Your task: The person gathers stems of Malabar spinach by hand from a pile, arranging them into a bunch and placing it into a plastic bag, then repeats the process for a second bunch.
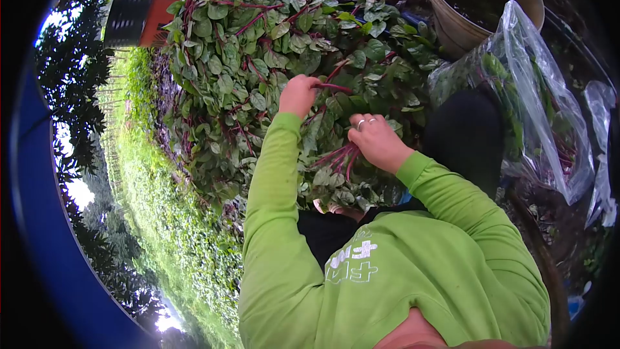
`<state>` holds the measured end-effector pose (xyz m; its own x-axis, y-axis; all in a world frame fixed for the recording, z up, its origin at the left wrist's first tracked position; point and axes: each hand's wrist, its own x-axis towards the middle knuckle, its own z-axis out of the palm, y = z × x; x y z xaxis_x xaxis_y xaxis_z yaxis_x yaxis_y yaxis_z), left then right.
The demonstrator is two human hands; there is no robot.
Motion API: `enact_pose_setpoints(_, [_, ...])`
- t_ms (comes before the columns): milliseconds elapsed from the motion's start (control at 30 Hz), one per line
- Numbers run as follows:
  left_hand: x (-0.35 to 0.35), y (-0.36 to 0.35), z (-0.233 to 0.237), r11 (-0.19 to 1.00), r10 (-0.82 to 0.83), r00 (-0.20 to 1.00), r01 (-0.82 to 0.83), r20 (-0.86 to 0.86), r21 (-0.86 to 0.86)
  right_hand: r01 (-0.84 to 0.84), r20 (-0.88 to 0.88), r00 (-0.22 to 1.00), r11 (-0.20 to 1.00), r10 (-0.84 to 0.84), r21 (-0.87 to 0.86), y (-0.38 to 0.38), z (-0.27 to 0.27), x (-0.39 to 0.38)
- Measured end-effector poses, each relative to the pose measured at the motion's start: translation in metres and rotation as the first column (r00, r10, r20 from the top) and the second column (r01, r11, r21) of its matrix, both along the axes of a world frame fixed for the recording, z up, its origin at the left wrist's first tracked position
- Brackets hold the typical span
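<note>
My left hand [298,95], in a green sleeve, is closed on a dark red stem [336,88] that points right from its fingertips. Lower and to the right, my right hand [376,142], with rings on a finger, is closed round a bunch of red-stemmed greens [337,157]. The cut stem ends fan out to the left below that hand, and the leaves reach up behind it. Both hands are over a big heap of leafy greens with purple-red stems [223,84]. The two hands are apart.
A large round tub [445,22] stands at the upper right. Beside it is a clear plastic bag [516,58] with greens inside. A black and orange container [155,10] lies at the upper left. My dark-clad knee [465,139] is right of the heap.
</note>
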<state>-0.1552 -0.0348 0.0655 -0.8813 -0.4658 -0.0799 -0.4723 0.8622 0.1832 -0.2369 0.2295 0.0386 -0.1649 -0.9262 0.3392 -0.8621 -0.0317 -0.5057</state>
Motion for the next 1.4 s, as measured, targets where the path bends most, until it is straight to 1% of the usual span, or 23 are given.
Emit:
enact_pose_setpoints(67, [0.021, 0.023, 0.015, 0.999, 0.030, 0.990, -0.027, -0.134, 0.025, 0.047, -0.057, 0.997, 0.986, -0.056, -0.160, -0.004, 0.010, -0.006])
enact_pose_setpoints(167, [0.051, 0.069, 0.032, 0.993, 0.026, 0.979, -0.002, -0.204, 0.117, 0.052, -0.073, 0.995, 0.962, -0.074, -0.267, -0.008, 0.010, -0.005])
enact_pose_setpoints(267, [0.073, 0.102, 0.039, 0.914, 0.056, 0.989, 0.005, -0.138, 0.406, -0.067, 0.037, 0.997, 0.994, 0.070, -0.088, -0.009, 0.001, 0.000])
enact_pose_setpoints(300, [0.076, 0.099, 0.038, 0.856, 0.068, 0.993, -0.009, -0.095, 0.516, -0.130, 0.099, 0.987, 0.991, 0.129, 0.007, -0.009, 0.001, 0.001])
enact_pose_setpoints(367, [0.083, 0.086, 0.032, 0.702, 0.075, 0.997, -0.045, -0.011, 0.710, -0.165, 0.065, 0.984, 0.986, 0.164, 0.018, -0.005, 0.001, 0.006])
enact_pose_setpoints(433, [0.070, 0.052, 0.004, 0.736, 0.306, 0.945, -0.159, -0.114, 0.658, -0.186, 0.029, 0.982, 0.982, 0.186, 0.013, -0.004, 0.001, 0.009])
enact_pose_setpoints(467, [0.059, 0.032, -0.014, 0.834, 0.326, 0.921, -0.173, -0.213, 0.524, -0.180, 0.047, 0.983, 0.984, 0.179, 0.007, -0.005, 0.000, 0.010])
enact_pose_setpoints(500, [0.042, 0.016, -0.029, 0.905, 0.325, 0.892, -0.196, -0.314, 0.378, -0.172, 0.064, 0.983, 0.985, 0.171, 0.004, -0.005, 0.000, 0.011])
enact_pose_setpoints(567, [0.002, -0.002, -0.044, 0.982, 0.144, 0.922, -0.086, -0.360, 0.171, -0.175, 0.049, 0.983, 0.984, 0.174, 0.015, -0.003, 0.001, 0.010])
enact_pose_setpoints(633, [-0.023, -0.007, -0.057, 0.962, 0.197, 0.967, -0.158, -0.164, 0.224, -0.202, -0.011, 0.979, 0.978, 0.203, 0.042, 0.000, 0.006, 0.005])
enact_pose_setpoints(700, [-0.037, -0.012, -0.056, 0.944, 0.194, 0.981, -0.189, 0.007, 0.270, -0.165, 0.004, 0.986, 0.972, 0.167, 0.164, 0.000, 0.012, 0.002])
enact_pose_setpoints(733, [-0.036, -0.013, -0.049, 0.944, 0.185, 0.982, -0.166, -0.041, 0.284, -0.147, 0.013, 0.989, 0.963, 0.148, 0.225, -0.001, 0.013, 0.001])
enact_pose_setpoints(800, [-0.024, -0.009, -0.032, 0.943, 0.170, 0.977, -0.124, -0.128, 0.307, -0.079, -0.071, 0.994, 0.996, 0.081, 0.041, -0.003, 0.007, 0.000])
enact_pose_setpoints(833, [-0.013, -0.001, -0.024, 0.940, 0.163, 0.958, -0.078, -0.236, 0.332, -0.050, -0.108, 0.993, 0.997, 0.044, -0.056, -0.005, 0.008, 0.000])
enact_pose_setpoints(933, [0.023, 0.031, -0.007, 0.851, 0.172, 0.945, 0.000, -0.277, 0.525, -0.040, -0.079, 0.996, 0.996, 0.034, -0.077, -0.006, 0.026, -0.001])
enact_pose_setpoints(1033, [0.053, 0.076, 0.006, 0.812, 0.043, 0.959, 0.130, -0.279, 0.569, -0.033, -0.090, 0.996, 0.990, 0.021, -0.137, -0.010, 0.013, 0.004])
enact_pose_setpoints(1067, [0.064, 0.085, 0.006, 0.744, 0.065, 0.974, 0.098, -0.217, 0.661, -0.022, -0.110, 0.994, 0.987, 0.004, -0.159, -0.010, 0.006, 0.006])
enact_pose_setpoints(1100, [0.069, 0.091, 0.012, 0.622, 0.117, 0.989, -0.001, -0.093, 0.783, -0.080, -0.056, 0.995, 0.997, 0.079, -0.005, -0.006, 0.013, 0.005])
enact_pose_setpoints(1133, [0.072, 0.093, 0.018, 0.480, 0.147, 0.988, -0.105, 0.038, 0.871, -0.115, -0.055, 0.992, 0.993, 0.114, -0.018, -0.005, 0.010, 0.007])
enact_pose_setpoints(1233, [0.083, 0.073, 0.015, 0.213, 0.090, 0.990, -0.129, 0.112, 0.969, -0.181, -0.102, 0.979, 0.983, 0.179, -0.009, -0.004, 0.005, 0.013])
enact_pose_setpoints(1267, [0.082, 0.066, 0.000, 0.416, 0.232, 0.973, -0.086, -0.014, 0.905, -0.191, -0.111, 0.975, 0.981, 0.191, 0.016, -0.004, 0.005, 0.012])
enact_pose_setpoints(1333, [0.079, 0.052, -0.047, 0.755, 0.401, 0.857, -0.109, -0.324, 0.646, -0.208, -0.120, 0.969, 0.976, 0.215, 0.068, -0.001, 0.004, 0.013])
enact_pose_setpoints(1400, [0.069, 0.045, -0.069, 0.956, 0.251, 0.915, -0.182, -0.317, 0.229, -0.250, -0.099, 0.960, 0.961, 0.263, 0.122, -0.002, 0.005, 0.014])
